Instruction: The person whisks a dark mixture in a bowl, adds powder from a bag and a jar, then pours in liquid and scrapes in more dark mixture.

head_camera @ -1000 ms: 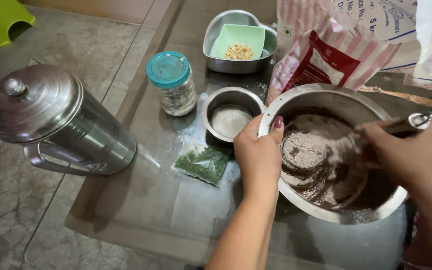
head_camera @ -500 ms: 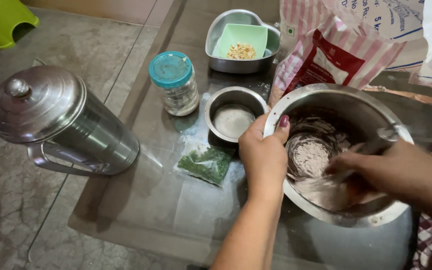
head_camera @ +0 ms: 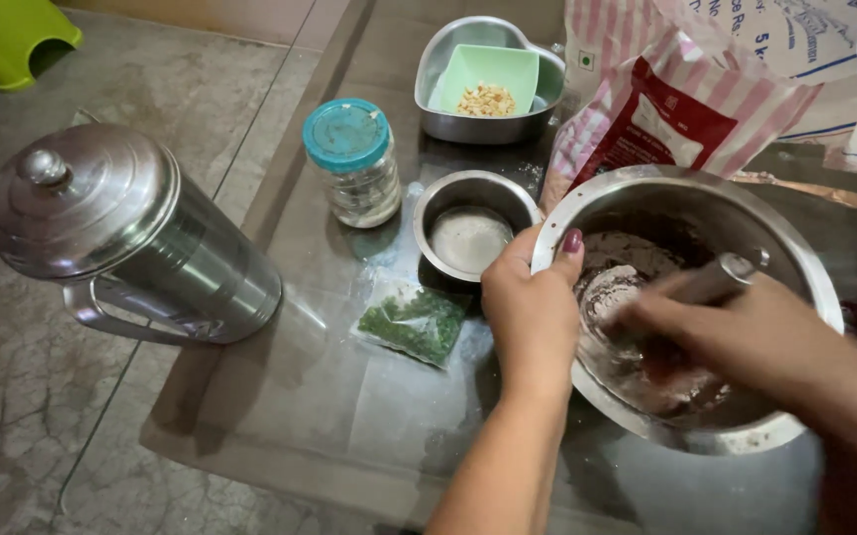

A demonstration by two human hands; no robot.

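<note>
Mixing bowl [head_camera: 805, 267] of steel is sitting at the right of the glass tabletop [head_camera: 280, 396], holding a brown and white floury mass. We are gripping its near rim with our left hand [head_camera: 533, 317], thumb hooked inside. Our right hand [head_camera: 746, 332] is closing around a metal utensil [head_camera: 711, 280] dipping into the mixture. Just beside the bowl are resting a small steel bowl [head_camera: 473, 235], a packet of green herbs [head_camera: 414, 322] and a lidded jar [head_camera: 354, 163].

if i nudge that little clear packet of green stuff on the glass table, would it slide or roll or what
The packet of green bits lies flat and limp, so it would probably slide rather than roll. It looks thin and soft, likely floppy when lifted. The smooth glass table beneath suggests it would shift easily.
</note>
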